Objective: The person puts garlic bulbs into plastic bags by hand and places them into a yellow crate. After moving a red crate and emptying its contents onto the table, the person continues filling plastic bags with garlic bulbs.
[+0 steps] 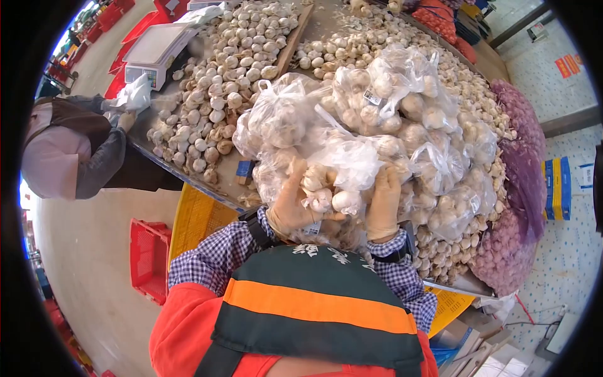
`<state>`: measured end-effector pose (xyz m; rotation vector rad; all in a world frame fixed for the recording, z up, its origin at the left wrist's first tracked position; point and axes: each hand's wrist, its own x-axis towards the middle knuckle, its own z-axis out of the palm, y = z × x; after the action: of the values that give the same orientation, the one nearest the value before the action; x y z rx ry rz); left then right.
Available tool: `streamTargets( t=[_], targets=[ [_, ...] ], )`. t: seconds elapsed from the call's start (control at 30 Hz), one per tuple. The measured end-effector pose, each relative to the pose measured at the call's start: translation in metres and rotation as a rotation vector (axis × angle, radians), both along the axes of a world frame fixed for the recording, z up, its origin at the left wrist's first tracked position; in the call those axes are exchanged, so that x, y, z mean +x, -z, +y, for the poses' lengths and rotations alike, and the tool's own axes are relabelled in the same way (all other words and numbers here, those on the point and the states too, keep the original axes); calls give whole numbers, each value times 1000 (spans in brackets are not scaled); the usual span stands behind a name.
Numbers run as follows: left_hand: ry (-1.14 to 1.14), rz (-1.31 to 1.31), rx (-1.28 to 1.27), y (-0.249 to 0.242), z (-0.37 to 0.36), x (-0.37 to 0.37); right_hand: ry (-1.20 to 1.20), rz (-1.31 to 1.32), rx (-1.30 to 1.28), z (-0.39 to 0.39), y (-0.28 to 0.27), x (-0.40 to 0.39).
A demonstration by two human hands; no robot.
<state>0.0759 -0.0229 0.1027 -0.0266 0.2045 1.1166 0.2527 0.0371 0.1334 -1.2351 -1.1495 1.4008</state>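
My left hand (292,204), in a pale glove, is curled around several garlic bulbs (319,188) in front of me. On the right side of the same bulbs, my right hand (384,201), also gloved, has its fingers bent at the edge of a clear plastic bag (355,164). The bag's crumpled film lies just above the bulbs, between both hands. Filled, knotted bags of garlic (276,119) are piled beyond and to the right of my hands. A small label shows below my left hand.
Loose garlic (213,94) covers much of the metal table. A wooden divider (294,41) crosses it. A white scale (154,50) stands back left, near another person (75,147). Purple net sacks (515,188) line the right edge; a red crate (149,261) is on the floor.
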Motion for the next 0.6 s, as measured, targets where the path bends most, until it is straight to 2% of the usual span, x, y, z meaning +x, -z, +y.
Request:
streamTargets(
  t=[0.07,0.1,0.13,0.2,0.23,0.27,0.33,0.37,0.43,0.47,0.5,0.53,0.57,0.6],
  targets=[
    [-3,84,-54,4,-3,4,168,-72,33,3,9,-6],
    [53,-61,-76,16,-5,5,262,-214,212,13,24,-5],
    [88,-213,-18,17,-5,6,255,-206,215,19,19,-8],
    [196,-498,94,18,-5,8,264,-373,373,27,8,-12],
    [117,-398,32,18,-7,12,270,-457,454,30,0,-16],
    [72,-359,74,18,-9,13,267,-453,458,32,-8,-22],
    [23,-320,117,18,-11,15,386,331,100,34,-19,-37],
    [-43,-328,109,19,-12,16,385,331,100,34,-16,-42],
    [-174,-344,89,21,-14,19,383,-93,373,33,-13,-50],
    [-174,-343,88,22,-15,18,383,-92,372,32,-19,-51],
    [-277,-294,57,22,-16,15,392,4,248,30,-27,-49],
    [-408,157,311,14,-21,12,398,101,123,28,-34,-50],
    [-552,1061,508,5,-25,8,427,215,207,33,-31,-45],
    [-716,1587,485,-4,-30,5,423,215,204,37,-30,-35]
  ],
)
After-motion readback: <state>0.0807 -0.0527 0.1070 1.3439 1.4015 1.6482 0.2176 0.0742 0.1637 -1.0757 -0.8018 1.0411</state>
